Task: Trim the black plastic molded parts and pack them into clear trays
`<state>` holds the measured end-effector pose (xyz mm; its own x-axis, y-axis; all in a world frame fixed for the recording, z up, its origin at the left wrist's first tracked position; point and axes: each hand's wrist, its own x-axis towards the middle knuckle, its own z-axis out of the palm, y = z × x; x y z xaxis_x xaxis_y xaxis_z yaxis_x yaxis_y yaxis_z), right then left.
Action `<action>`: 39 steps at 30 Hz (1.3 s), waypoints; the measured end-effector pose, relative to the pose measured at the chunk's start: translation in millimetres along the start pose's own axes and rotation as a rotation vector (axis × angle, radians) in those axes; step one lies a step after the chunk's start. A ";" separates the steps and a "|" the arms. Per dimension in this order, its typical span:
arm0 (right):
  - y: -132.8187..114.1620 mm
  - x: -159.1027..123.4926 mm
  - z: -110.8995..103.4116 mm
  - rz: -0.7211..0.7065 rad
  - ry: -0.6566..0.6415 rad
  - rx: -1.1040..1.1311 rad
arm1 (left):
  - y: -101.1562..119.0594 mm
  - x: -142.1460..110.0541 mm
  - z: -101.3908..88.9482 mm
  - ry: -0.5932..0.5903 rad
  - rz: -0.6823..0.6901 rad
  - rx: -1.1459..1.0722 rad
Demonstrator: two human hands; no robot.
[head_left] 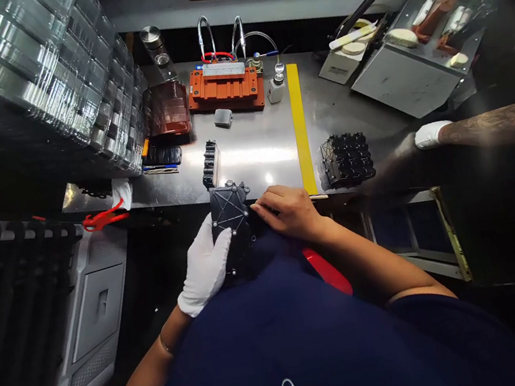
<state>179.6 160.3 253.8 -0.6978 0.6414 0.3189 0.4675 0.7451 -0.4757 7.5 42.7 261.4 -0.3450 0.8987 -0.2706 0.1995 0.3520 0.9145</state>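
My left hand (pixel 204 265), in a white glove, grips a black molded plastic housing (pixel 229 205) with crossed ribs and small light-coloured round spots. The housing stands tilted in front of my body at the bench edge. My bare right hand (pixel 292 212) is just right of it, thumb and fingers pinched together close to its right side. What the pinch holds, if anything, is too small to see. Another narrow black molded part (pixel 210 164) stands on the bench just beyond the housing. A group of black molded parts (pixel 348 159) sits to the right.
An orange fixture (pixel 225 88) stands at the back of the metal bench (pixel 259 138). A yellow strip (pixel 301 128) crosses the bench. Stacked clear trays (pixel 60 74) rise at left, near red-handled scissors (pixel 105 218). At right, another person's gloved hand (pixel 431 135) rests beside a grey box (pixel 407 77).
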 end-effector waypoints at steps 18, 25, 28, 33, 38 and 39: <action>-1.9 -3.0 -0.6 0.051 0.016 0.156 | 5.7 -1.1 -1.3 0.041 0.012 0.038; -3.2 -5.2 1.1 0.112 0.007 0.180 | 7.2 -1.0 -0.7 0.038 0.006 0.027; -6.6 -7.0 3.9 0.127 0.025 0.178 | 6.4 -1.2 0.1 0.055 0.002 0.006; -15.1 -8.6 9.4 0.150 0.099 0.166 | 6.1 -0.8 -0.3 0.095 -0.003 0.027; -21.5 -9.6 13.6 0.170 0.092 0.172 | 5.0 -0.1 -0.3 0.090 0.002 0.025; -22.2 -9.8 13.9 0.167 0.080 0.186 | 4.9 0.0 -0.1 0.089 0.005 0.022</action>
<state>168.6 134.9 249.9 -0.5703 0.7709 0.2837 0.4600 0.5858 -0.6672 8.4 44.3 265.9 -0.4241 0.8739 -0.2376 0.2213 0.3544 0.9085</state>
